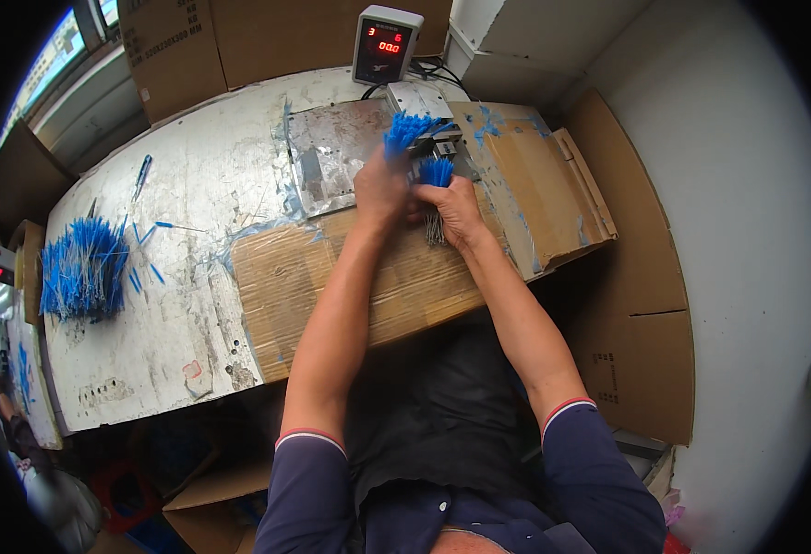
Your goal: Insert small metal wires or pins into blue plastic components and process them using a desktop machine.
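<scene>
My left hand (382, 189), smeared by motion, is closed around the lower part of a loose bunch of blue-tipped wires (408, 131), whose blue ends fan out above the fist. Close beside it, my right hand (459, 210) grips a tighter bundle of blue-tipped wires (436, 173). That bundle stands upright, blue ends up, with thin metal looped ends (434, 229) showing below the fingers. Just beyond both hands is a small metal device (444, 143), partly hidden by the blue ends. Cardboard (350, 286) covers the table's near edge under my forearms.
A large heap of the same blue-tipped wires (85, 268) lies on the white worktable (193, 305) at left, several loose pieces near it. A blue cutter (142, 175) lies farther back. A red digital display (387, 46) stands behind. Cardboard panels (631, 268) border the right.
</scene>
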A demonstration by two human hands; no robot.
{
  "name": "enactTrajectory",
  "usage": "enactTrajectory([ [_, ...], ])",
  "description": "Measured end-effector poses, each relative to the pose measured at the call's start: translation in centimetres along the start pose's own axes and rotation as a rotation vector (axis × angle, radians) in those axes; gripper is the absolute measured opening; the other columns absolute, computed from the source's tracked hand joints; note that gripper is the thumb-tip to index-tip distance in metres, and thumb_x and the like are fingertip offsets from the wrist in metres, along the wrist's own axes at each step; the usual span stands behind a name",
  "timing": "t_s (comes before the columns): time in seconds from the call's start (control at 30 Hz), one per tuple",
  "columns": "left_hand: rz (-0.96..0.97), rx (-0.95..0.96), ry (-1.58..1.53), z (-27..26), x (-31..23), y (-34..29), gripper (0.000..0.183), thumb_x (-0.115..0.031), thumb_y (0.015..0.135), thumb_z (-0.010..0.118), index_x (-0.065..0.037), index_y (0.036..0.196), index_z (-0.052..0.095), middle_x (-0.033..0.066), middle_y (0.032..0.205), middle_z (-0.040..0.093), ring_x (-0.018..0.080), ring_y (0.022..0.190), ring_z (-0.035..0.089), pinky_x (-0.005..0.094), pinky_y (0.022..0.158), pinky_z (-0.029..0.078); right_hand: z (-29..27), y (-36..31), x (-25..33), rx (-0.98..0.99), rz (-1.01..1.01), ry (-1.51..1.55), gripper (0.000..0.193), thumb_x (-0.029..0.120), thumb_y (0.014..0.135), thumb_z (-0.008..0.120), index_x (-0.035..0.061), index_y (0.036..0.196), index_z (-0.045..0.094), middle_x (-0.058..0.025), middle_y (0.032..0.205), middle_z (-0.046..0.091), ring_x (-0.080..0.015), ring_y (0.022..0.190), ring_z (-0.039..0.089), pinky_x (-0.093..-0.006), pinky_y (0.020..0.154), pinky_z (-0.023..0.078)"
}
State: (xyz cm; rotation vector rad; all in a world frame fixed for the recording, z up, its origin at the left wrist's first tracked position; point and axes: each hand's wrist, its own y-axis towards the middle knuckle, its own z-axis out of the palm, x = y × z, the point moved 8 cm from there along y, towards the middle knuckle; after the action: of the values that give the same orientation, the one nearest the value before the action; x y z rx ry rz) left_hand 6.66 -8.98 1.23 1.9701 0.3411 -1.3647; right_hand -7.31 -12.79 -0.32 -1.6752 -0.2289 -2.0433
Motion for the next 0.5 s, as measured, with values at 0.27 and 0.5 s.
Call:
enactTrajectory([
  [0.27, 0.004, 0.040, 0.053, 0.6, 1.3, 0.0, 0.017, -0.007, 0.091, 0.063, -0.007, 0.109, 0.066, 0.0118, 0.087, 0.074, 0.0282, 0.082, 0.074, 0.0403, 0.073, 0.055, -0.8, -0.5, -0.3, -0.045, 0.000, 0.071, 0.013, -0.001, 0.081, 0.071, -0.0016, 0.093, 0.065, -0.0121, 0.080, 0.068, -0.0209, 0.059, 0.068, -0.0359, 0.051, 0.060],
  [0.5, -0.050, -0.122, 0.075, -0.9, 2.2, 0.3, 0.013, -0.013, 0.097, 0.062, -0.008, 0.108, 0.066, 0.0090, 0.088, 0.075, 0.0273, 0.081, 0.073, 0.0390, 0.072, 0.054, -4.3, 1.4, 0.7, -0.334, -0.069, 0.035, 0.011, -0.007, 0.077, 0.069, -0.0028, 0.085, 0.062, -0.0129, 0.074, 0.066, -0.0226, 0.055, 0.067, -0.0354, 0.046, 0.059],
])
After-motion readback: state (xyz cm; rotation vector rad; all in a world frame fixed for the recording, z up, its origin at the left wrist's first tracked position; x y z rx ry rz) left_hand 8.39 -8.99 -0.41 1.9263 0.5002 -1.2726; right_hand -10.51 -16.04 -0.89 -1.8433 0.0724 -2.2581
